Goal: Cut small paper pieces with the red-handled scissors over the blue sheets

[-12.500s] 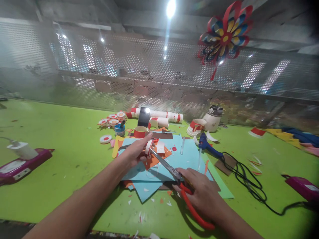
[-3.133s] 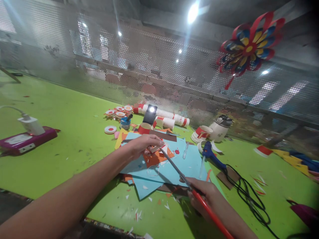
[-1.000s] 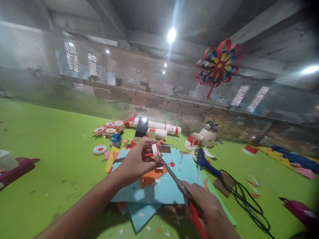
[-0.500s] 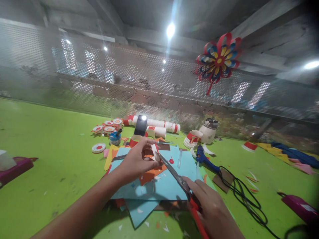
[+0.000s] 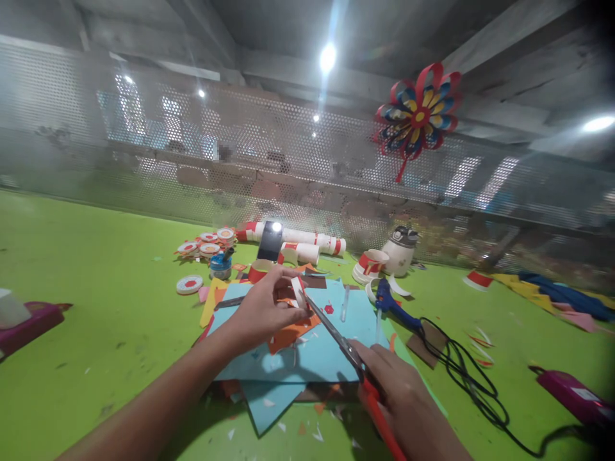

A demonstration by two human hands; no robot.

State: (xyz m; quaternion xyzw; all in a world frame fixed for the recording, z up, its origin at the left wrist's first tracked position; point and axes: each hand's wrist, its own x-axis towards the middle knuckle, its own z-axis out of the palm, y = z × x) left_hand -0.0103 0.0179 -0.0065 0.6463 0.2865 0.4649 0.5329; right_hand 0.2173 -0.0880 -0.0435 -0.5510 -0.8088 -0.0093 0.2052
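My left hand [image 5: 262,307] pinches a small white and red paper strip [image 5: 298,289] above a pile of light blue sheets [image 5: 312,349] and orange paper [image 5: 288,336]. My right hand [image 5: 403,400] grips red-handled scissors [image 5: 346,349]. The blade tips meet the strip right at my left fingertips. The lower ends of the handles run out of the picture.
On the green table [image 5: 106,256] lie a blue glue gun [image 5: 391,304] with a black cord [image 5: 471,387], stacked white and red paper cups [image 5: 307,240], round paper discs [image 5: 204,242], a white jar [image 5: 401,250] and pink boxes [image 5: 29,320]. A paper flower [image 5: 418,115] hangs on the mesh wall.
My hands and scissors have stayed nearly where they were; the view shifted slightly. The strip sits a bit lower against the blades than a second ago.
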